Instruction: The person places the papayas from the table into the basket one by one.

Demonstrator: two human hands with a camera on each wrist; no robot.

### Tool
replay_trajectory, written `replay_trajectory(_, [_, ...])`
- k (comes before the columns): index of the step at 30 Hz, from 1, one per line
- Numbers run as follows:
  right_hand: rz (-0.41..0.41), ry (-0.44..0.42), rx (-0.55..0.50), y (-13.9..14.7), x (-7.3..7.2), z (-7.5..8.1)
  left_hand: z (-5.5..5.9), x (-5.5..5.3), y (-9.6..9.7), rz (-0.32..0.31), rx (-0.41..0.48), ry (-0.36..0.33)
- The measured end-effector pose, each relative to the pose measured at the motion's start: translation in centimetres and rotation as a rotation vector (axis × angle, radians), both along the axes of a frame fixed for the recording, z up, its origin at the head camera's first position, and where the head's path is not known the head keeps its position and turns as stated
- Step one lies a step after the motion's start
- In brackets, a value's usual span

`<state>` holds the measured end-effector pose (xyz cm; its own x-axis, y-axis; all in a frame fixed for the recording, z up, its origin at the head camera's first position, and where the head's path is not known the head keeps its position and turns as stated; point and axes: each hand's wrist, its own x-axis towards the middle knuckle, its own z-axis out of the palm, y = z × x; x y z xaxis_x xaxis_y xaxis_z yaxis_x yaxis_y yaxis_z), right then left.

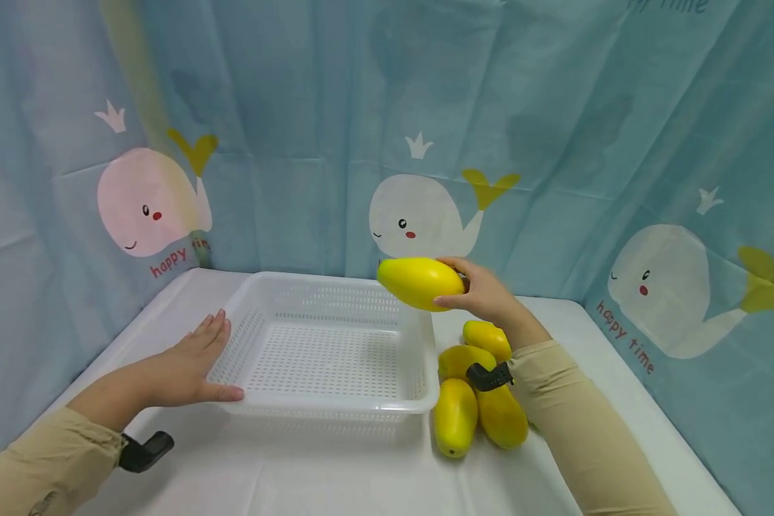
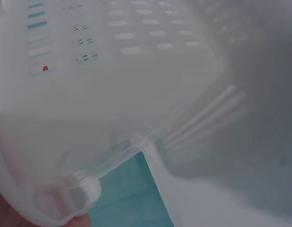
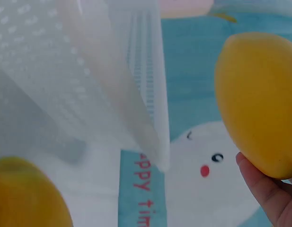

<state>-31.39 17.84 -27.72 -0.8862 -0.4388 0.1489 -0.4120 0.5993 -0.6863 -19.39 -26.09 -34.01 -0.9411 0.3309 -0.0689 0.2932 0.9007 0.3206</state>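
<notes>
the right hand (image 1: 480,290) grips a yellow fruit (image 1: 416,282) near the white basket (image 1: 335,402). the left hand (image 1: 183,364), fingers straight, touches the basket's left rim

The blue curtain (image 1: 297,208) reads "happy time" (image 1: 622,335).

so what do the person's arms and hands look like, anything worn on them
The left sleeve and right sleeve are long, beige and wrinkled. A black curved piece shows at the end of each. The left hand and right hand wear no gloves.
</notes>
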Motion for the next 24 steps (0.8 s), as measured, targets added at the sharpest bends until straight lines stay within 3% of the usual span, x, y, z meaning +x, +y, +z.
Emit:
replay_trajectory(12, [0.171, 0.046, 0.107, -5.4, 1.0, 0.3, -0.2, -0.1, -0.1, 0.012, 0.001, 0.009])
replay_trajectory(24, [0.201, 0.062, 0.150, -7.5, 1.7, -0.1, -0.6, -0.2, -0.5, 0.004, 0.016, 0.011])
